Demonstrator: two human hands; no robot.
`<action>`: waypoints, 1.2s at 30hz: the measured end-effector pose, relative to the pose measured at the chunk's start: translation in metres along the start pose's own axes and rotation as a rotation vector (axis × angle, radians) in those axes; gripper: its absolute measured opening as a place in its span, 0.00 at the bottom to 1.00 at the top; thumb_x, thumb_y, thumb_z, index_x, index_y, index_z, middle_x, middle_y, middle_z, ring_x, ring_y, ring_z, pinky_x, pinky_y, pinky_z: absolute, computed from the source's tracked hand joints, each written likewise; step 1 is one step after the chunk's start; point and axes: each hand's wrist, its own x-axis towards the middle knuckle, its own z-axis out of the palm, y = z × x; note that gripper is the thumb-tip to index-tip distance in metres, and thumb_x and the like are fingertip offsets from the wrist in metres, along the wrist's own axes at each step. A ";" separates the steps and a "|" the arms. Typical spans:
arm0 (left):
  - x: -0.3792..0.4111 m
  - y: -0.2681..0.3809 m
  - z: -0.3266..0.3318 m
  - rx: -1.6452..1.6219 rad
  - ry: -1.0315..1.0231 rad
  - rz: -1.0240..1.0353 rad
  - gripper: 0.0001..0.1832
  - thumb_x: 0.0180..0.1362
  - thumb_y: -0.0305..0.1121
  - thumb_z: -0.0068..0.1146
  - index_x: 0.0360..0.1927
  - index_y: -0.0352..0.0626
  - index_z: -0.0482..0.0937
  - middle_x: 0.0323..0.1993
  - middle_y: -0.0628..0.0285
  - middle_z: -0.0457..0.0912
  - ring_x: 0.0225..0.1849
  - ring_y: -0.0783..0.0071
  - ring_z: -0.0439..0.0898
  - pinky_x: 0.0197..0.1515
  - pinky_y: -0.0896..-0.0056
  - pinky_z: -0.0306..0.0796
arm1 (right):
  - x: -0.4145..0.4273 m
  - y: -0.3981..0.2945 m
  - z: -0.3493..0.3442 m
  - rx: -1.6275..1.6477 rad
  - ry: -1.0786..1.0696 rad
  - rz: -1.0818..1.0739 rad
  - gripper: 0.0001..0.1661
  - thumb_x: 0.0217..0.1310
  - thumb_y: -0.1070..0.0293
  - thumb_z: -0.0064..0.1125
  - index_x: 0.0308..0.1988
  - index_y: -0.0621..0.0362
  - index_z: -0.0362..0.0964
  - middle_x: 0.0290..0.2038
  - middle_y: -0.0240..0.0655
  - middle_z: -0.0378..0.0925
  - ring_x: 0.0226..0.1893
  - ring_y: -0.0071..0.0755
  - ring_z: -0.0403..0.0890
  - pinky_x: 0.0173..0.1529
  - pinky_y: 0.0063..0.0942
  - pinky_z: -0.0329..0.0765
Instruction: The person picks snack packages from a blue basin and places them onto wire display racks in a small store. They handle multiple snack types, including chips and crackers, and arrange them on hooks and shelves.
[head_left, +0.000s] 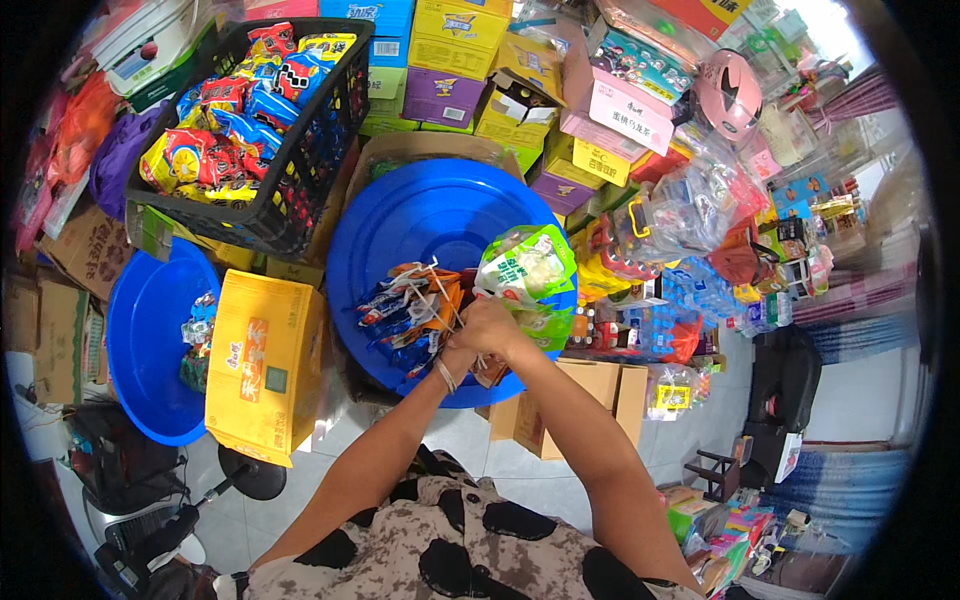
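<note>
Over a large round blue plastic tub or lid (450, 195), my hands meet beside a bundle of snack packets (409, 319), orange, blue and white. Thin pale bands (439, 292) cross the bundle and run towards my hands. My right hand (491, 326) is closed where the bands end; its fingertips are hidden. Partly behind it is my left hand (457, 352), whose fingers I cannot make out, with pale bands around the wrist. Green and white food packets (529, 262) lie just beyond my right hand, and brown packaging (491, 369) shows below it.
A black plastic basket (300, 202) of colourful snack bags stands at upper left. Left of me are a yellow carton (262, 367) and a blue tub (150, 345). Stacked drink cartons (450, 45) line the back. A cardboard box (585, 405) sits at the right.
</note>
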 end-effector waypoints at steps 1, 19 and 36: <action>0.002 -0.002 -0.004 0.329 0.004 0.171 0.11 0.54 0.27 0.51 0.42 0.43 0.77 0.40 0.60 0.79 0.43 0.70 0.77 0.42 0.69 0.70 | -0.006 -0.013 -0.012 0.049 -0.022 0.033 0.22 0.37 0.57 0.62 0.28 0.67 0.77 0.32 0.52 0.78 0.35 0.51 0.79 0.41 0.38 0.75; 0.008 -0.001 -0.020 -0.494 -0.252 -0.187 0.15 0.59 0.35 0.53 0.49 0.52 0.66 0.42 0.71 0.72 0.43 0.81 0.73 0.40 0.76 0.69 | -0.001 -0.009 0.023 0.370 0.295 0.008 0.12 0.36 0.63 0.64 0.21 0.62 0.77 0.23 0.48 0.76 0.26 0.48 0.79 0.35 0.39 0.75; -0.003 0.019 -0.017 -0.357 -0.547 -0.171 0.24 0.61 0.53 0.48 0.42 0.38 0.75 0.37 0.65 0.76 0.41 0.79 0.75 0.45 0.76 0.70 | 0.015 0.012 -0.024 1.326 -0.169 -0.016 0.14 0.56 0.64 0.59 0.37 0.65 0.74 0.33 0.36 0.79 0.30 0.26 0.78 0.33 0.24 0.77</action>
